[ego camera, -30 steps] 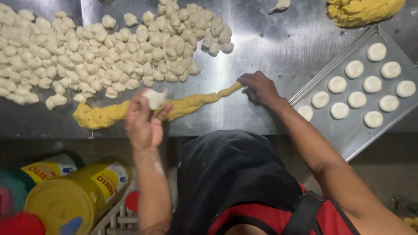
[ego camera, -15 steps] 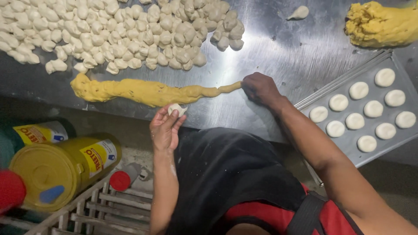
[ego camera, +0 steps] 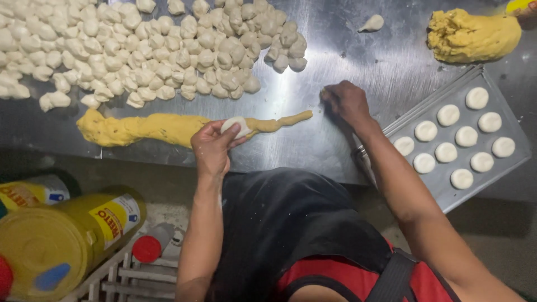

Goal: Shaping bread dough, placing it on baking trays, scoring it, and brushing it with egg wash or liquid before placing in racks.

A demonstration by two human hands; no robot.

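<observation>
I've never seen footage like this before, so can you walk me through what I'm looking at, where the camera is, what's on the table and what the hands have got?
There is no machine here: a person works with two bare hands, and the one camera sits on their head, looking down. The left hand holds a flattened white dough disc just above a long yellow roll of filling. The right hand rests on the steel table, near the roll's thin end. Farther back lies a big heap of small white dough pieces, and a yellow lump sits at the far right. A metal tray on the right carries ten round white pieces in rows. Yellow containers stand below the table edge.
</observation>
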